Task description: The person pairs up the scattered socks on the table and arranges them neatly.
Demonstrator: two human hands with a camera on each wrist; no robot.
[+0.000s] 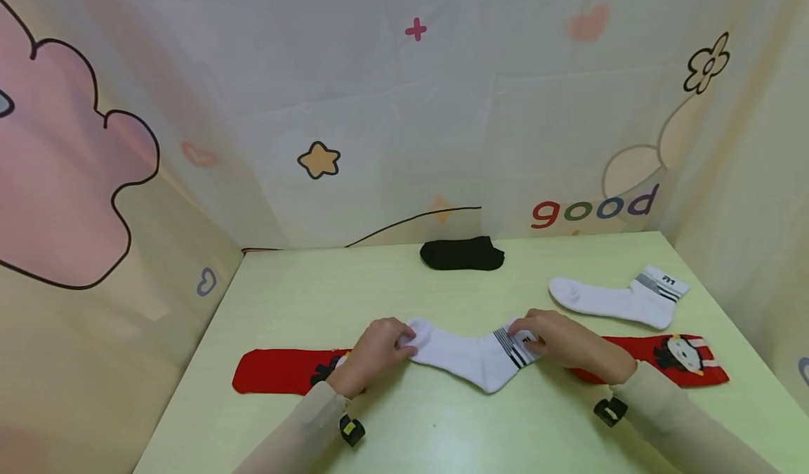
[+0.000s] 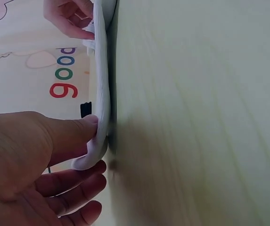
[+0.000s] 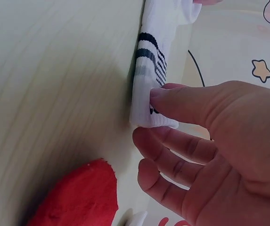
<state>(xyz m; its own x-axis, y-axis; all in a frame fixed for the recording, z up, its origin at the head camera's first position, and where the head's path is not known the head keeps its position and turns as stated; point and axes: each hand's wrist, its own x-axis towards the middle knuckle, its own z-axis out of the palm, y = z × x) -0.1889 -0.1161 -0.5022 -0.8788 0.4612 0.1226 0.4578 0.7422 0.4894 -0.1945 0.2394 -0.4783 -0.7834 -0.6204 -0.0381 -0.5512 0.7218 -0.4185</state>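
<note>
A white sock (image 1: 455, 354) with black stripes at its cuff lies stretched sideways between both hands, close to the tabletop. My left hand (image 1: 379, 351) pinches the toe end; in the left wrist view the thumb (image 2: 90, 125) presses on top with fingers beneath. At the cuff, my right hand (image 1: 556, 337) pinches the sock, its thumb (image 3: 160, 96) lying over the dark lettering. Partly behind the left hand is a red sock (image 1: 278, 371) with a cartoon figure. Another red sock (image 1: 689, 361) lies under the right forearm, partly hidden by it.
A second white striped sock (image 1: 607, 302) lies at the right, behind the red one. Near the table's back edge is a black sock (image 1: 461, 254). A printed curtain (image 1: 379, 109) hangs behind and beside the pale table (image 1: 436, 439).
</note>
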